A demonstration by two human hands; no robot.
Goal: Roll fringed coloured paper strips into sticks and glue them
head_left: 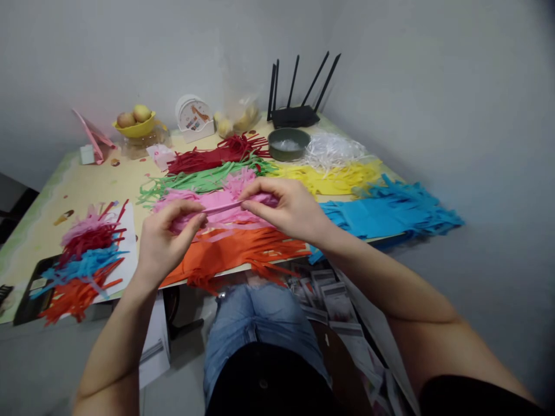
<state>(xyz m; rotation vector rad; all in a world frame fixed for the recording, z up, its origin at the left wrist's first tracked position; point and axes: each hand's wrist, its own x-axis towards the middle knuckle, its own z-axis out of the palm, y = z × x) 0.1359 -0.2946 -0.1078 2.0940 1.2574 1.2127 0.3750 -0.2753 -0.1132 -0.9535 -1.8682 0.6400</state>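
A narrow pink strip (223, 207) is stretched between my two hands over the table. My left hand (170, 234) pinches its left end between thumb and fingers. At the other end my right hand (281, 205) has thumb and forefinger closed on it. Behind and below lie fringed pink paper (217, 200) and fringed orange paper (221, 252). Green fringed paper (202, 179) and dark red fringed paper (208, 159) lie farther back. To the right are yellow fringed paper (336, 179) and blue fringed paper (377, 215).
Small mixed fringed bundles (89, 254) lie at left beside a black tray (30, 294). At the back stand a yellow fruit bowl (135, 128), a green bowl (288, 151) and a black router (295, 117). White shreds (333, 151) lie beside the green bowl.
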